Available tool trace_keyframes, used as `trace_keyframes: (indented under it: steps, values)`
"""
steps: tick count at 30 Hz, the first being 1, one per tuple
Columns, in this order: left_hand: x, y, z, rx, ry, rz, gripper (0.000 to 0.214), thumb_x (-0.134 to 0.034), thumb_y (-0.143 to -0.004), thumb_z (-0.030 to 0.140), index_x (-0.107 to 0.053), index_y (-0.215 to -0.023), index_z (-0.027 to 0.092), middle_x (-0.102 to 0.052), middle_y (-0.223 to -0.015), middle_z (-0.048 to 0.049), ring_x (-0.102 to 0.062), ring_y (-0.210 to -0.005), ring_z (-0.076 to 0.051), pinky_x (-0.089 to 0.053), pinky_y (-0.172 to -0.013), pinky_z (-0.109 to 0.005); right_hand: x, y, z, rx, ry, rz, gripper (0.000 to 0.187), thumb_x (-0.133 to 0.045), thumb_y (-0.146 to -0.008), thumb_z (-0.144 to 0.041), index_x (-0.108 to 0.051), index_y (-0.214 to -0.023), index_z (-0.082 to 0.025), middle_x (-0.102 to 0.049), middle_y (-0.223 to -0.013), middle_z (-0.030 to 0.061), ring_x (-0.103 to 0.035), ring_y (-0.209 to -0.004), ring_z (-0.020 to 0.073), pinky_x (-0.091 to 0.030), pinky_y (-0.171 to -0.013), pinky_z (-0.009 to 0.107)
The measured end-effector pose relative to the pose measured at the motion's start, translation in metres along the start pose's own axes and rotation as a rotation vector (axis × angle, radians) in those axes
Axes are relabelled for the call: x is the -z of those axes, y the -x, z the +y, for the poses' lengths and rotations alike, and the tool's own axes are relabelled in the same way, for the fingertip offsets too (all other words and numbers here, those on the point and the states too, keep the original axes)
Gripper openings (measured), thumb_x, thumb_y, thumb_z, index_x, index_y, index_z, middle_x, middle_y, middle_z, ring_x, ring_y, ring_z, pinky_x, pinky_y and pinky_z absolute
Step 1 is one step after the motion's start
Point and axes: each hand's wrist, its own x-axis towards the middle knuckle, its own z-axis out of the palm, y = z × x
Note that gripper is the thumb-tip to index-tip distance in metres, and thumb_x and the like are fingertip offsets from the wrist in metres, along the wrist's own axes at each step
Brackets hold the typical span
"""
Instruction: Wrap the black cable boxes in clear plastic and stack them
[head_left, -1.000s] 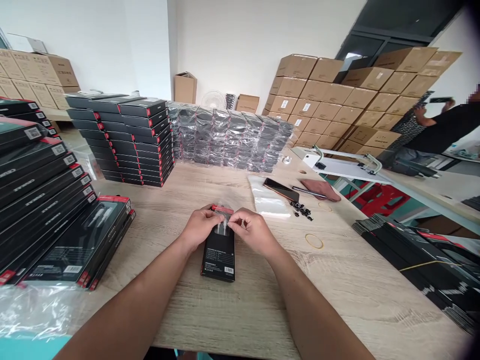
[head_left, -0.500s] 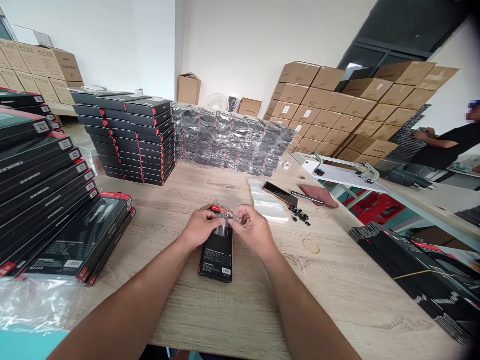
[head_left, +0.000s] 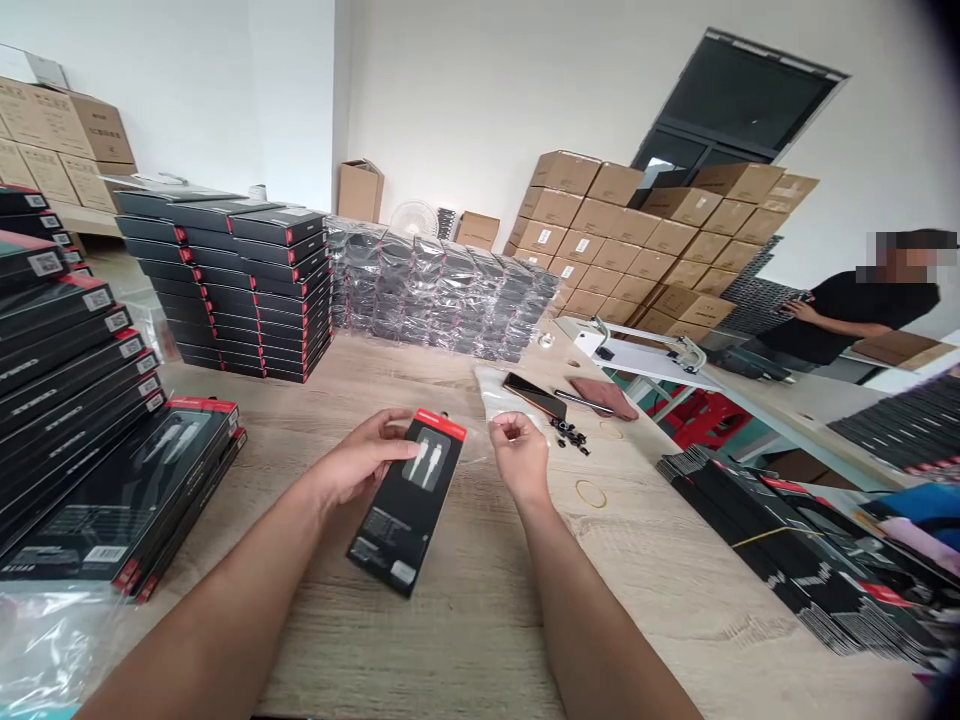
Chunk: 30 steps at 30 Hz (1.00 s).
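My left hand (head_left: pixel 367 455) grips a slim black box with a red top (head_left: pixel 405 510) by its upper left side, thumb on the front and fingers partly hidden behind. The box is tilted and pictures two white cable plugs. To its right, my right hand (head_left: pixel 520 455) is closed with thumb and fingers pinched together. A faint clear sheen shows beside those fingertips, but what they hold is too thin to make out. Just beyond my right hand lies a stack of clear plastic bags (head_left: pixel 491 385), with small black pieces (head_left: pixel 570 437) to its right.
Stacked black boxes (head_left: pixel 60 390) stand at the left, with taller stacks (head_left: pixel 247 290) behind. Plastic-wrapped boxes (head_left: pixel 442 290) line the back. A phone (head_left: pixel 534 395), a brown pouch (head_left: pixel 604 396), a rubber band (head_left: pixel 591 493) and banded flat black packaging (head_left: pixel 750 530) lie rightward. A person (head_left: pixel 847 310) stands far right.
My hands have parted: the right moved away from the box's top, to the right. My left hand now holds the box tilted, its lower end swung left. The view has turned slightly right.
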Motion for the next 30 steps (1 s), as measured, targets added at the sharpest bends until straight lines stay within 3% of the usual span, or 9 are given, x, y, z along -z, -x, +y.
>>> trace_keyframes:
  steps: [3,8,12,17,21,26,30]
  values:
    - [-0.003,0.006,-0.001,0.152,0.010,-0.170,0.059,-0.078,-0.058,0.021,-0.057,-0.114,0.018,-0.064,-0.094,-0.0058,-0.064,-0.076,-0.017,-0.050,-0.069,-0.028,-0.007,0.006,-0.001,-0.030,-0.067,-0.166,0.015,-0.060,-0.071,-0.034,-0.059,-0.071,-0.019,-0.056,-0.061,-0.0007,-0.048,-0.054,0.0133,-0.042,-0.055,0.027]
    - [-0.011,0.002,-0.014,0.209,-0.151,-0.061,0.062,-0.081,-0.054,0.021,-0.058,-0.111,0.018,-0.061,-0.091,-0.0036,-0.062,-0.075,-0.017,-0.048,-0.067,-0.026,-0.011,0.011,0.000,-0.074,-0.155,-0.393,0.017,-0.066,-0.070,-0.035,-0.061,-0.071,-0.019,-0.058,-0.064,-0.0010,-0.050,-0.058,0.0129,-0.041,-0.055,0.026]
    - [-0.012,-0.002,-0.015,0.149,-0.272,0.066,0.060,-0.079,-0.056,0.024,-0.056,-0.112,0.019,-0.059,-0.098,-0.0054,-0.061,-0.075,-0.017,-0.047,-0.064,-0.027,-0.009,0.010,0.000,-0.063,-0.196,-0.394,0.017,-0.065,-0.073,-0.035,-0.063,-0.076,-0.019,-0.059,-0.066,-0.0016,-0.051,-0.058,0.0122,-0.042,-0.056,0.025]
    - [-0.012,-0.006,-0.019,0.023,-0.378,0.150,0.053,-0.076,-0.058,0.021,-0.056,-0.107,0.018,-0.062,-0.105,-0.0071,-0.061,-0.077,-0.017,-0.046,-0.063,-0.026,-0.010,0.015,-0.005,0.087,-0.052,-0.334,0.021,-0.060,-0.078,-0.039,-0.067,-0.078,-0.020,-0.064,-0.072,0.0020,-0.056,-0.063,0.0153,-0.045,-0.059,0.028]
    - [-0.012,-0.011,-0.026,-0.083,-0.420,0.184,0.044,-0.076,-0.058,0.020,-0.058,-0.098,0.018,-0.062,-0.112,-0.0077,-0.062,-0.079,-0.017,-0.047,-0.068,-0.027,-0.010,0.019,-0.011,0.176,0.114,-0.341,0.024,-0.054,-0.084,-0.041,-0.067,-0.077,-0.022,-0.067,-0.075,0.0044,-0.060,-0.069,0.0186,-0.047,-0.062,0.030]
    - [-0.010,-0.017,-0.031,-0.196,-0.388,0.192,0.047,-0.072,-0.063,0.016,-0.060,-0.108,0.018,-0.059,-0.124,-0.0107,-0.064,-0.088,-0.019,-0.048,-0.079,-0.031,-0.008,0.021,-0.020,0.316,0.254,-0.318,0.021,-0.052,-0.087,-0.035,-0.067,-0.077,-0.024,-0.065,-0.077,0.0050,-0.059,-0.072,0.0189,-0.046,-0.065,0.030]
    - [-0.009,-0.019,-0.032,-0.238,-0.400,0.150,0.048,-0.067,-0.068,0.015,-0.062,-0.115,0.019,-0.066,-0.114,-0.0086,-0.065,-0.090,-0.019,-0.049,-0.080,-0.029,-0.008,0.023,-0.025,0.387,0.318,-0.329,0.018,-0.050,-0.086,-0.027,-0.068,-0.083,-0.025,-0.064,-0.082,0.0038,-0.059,-0.069,0.0169,-0.046,-0.065,0.028]
